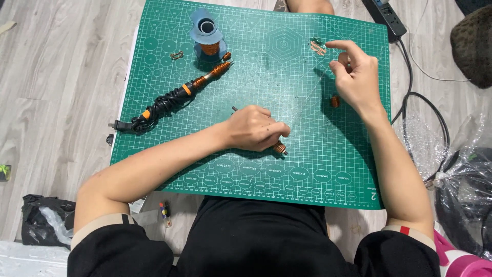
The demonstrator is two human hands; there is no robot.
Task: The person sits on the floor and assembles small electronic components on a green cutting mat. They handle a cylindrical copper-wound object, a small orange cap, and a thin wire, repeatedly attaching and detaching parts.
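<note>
On the green cutting mat (287, 82), the left hand (254, 128) near its middle is closed around a thin metal-tipped tool (279, 149), while the right hand (356, 74), fingers loosely curled and holding nothing I can make out, reaches toward small copper pieces (317, 46) by the mat's far right corner.

Around us: pale grey wood-plank floor (61, 61); black power strip (385, 15) with trailing black cable (410, 102) beyond where we grip; crinkled clear plastic wrap (456, 154) to its right; crumpled black plastic bag (43, 218) behind-left; light even.
</note>
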